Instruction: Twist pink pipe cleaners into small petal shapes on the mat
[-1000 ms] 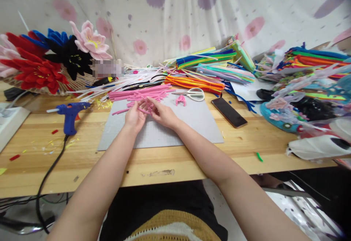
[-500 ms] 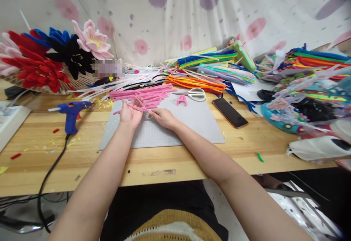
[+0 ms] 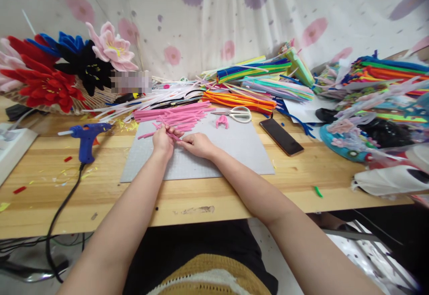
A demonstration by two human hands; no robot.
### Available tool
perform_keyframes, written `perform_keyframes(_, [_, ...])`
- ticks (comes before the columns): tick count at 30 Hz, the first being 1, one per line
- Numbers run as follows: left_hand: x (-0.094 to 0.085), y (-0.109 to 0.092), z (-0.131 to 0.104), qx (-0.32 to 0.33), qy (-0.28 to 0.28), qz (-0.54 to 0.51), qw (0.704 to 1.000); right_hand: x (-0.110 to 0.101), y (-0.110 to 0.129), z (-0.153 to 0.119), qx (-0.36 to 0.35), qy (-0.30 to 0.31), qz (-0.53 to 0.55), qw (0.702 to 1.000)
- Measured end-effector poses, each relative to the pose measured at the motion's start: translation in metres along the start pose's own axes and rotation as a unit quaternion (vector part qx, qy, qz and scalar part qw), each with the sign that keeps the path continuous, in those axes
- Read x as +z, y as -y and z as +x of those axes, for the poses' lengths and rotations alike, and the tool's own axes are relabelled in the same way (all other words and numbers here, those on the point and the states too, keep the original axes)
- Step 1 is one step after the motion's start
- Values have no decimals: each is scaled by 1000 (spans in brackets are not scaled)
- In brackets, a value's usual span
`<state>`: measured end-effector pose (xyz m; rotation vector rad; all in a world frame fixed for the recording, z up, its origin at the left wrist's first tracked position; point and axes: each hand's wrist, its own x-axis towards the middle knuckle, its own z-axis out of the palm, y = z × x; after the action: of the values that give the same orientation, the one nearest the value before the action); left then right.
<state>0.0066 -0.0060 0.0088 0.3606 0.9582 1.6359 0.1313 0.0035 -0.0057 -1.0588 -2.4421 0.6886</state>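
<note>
Pink pipe cleaners [image 3: 174,137] run between my two hands above the grey cutting mat [image 3: 214,165]. My left hand [image 3: 164,141] is closed around them, its fingers curled over the stems. With thumb and forefinger, my right hand [image 3: 198,145] pinches their near right end. Just beyond my hands lies a loose pile of more pink pipe cleaners [image 3: 187,115]. A small bent pink piece [image 3: 221,122] rests on the mat beside the white-handled scissors [image 3: 239,114]. How many stems I hold is hidden by my fingers.
A blue glue gun [image 3: 87,141] with a trailing cord stands at left, below fuzzy flowers [image 3: 90,69]. To the right lies a black phone [image 3: 281,137]. Bundles of orange [image 3: 239,102] and multicoloured pipe cleaners [image 3: 254,70] line the back.
My left hand was open with the pink pipe cleaners across its palm; its fingers have now closed over them. The right hand keeps its pinch, nearly in place.
</note>
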Motion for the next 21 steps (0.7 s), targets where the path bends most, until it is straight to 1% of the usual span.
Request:
perform_keyframes(5, [1,-8,1,-9,-5,-44,999,0,4,1,-26,1,-26,999])
perform_keyframes(8, [-1,-16,5,-48,-35,-95,994,-1,5,-1,-33,13,-32,999])
perform_keyframes(9, [-2,-20,6,-75,-36,-106,991,0,5,-2,-30,16,-32,999])
perform_keyframes(11, [-4,-25,8,-100,-21,-120,988,1,4,-4,-16,10,-28,999])
perform_keyframes(15, [-4,-29,10,-93,37,-138,985,6,4,-2,28,-27,4,999])
perform_keyframes(16, [-3,-28,10,-92,42,-147,984,7,4,0,39,-31,20,999])
perform_keyframes(18, [0,-25,11,-89,33,-165,982,9,4,2,55,-33,50,997])
perform_keyframes(21, [2,-20,12,-72,35,-189,979,10,5,4,63,-37,71,995])
